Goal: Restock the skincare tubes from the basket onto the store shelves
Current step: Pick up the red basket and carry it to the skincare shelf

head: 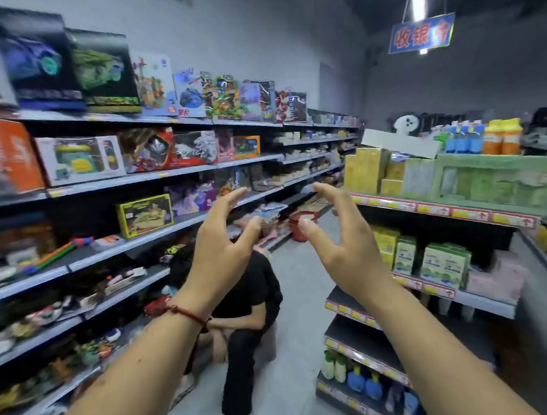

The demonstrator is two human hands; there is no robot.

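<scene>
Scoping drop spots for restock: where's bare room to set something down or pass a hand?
Free: the dark shelf below the green cartons looks bare where visible; floor between the crouching person and that unit. Crowded: left toy boxes stand edge to edge, little hand room.

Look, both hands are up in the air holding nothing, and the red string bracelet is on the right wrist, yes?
Not quite. The head view shows the red string bracelet on the left wrist, not the right. The rest is true: the left hand and the right hand are both raised and hold nothing.
</scene>
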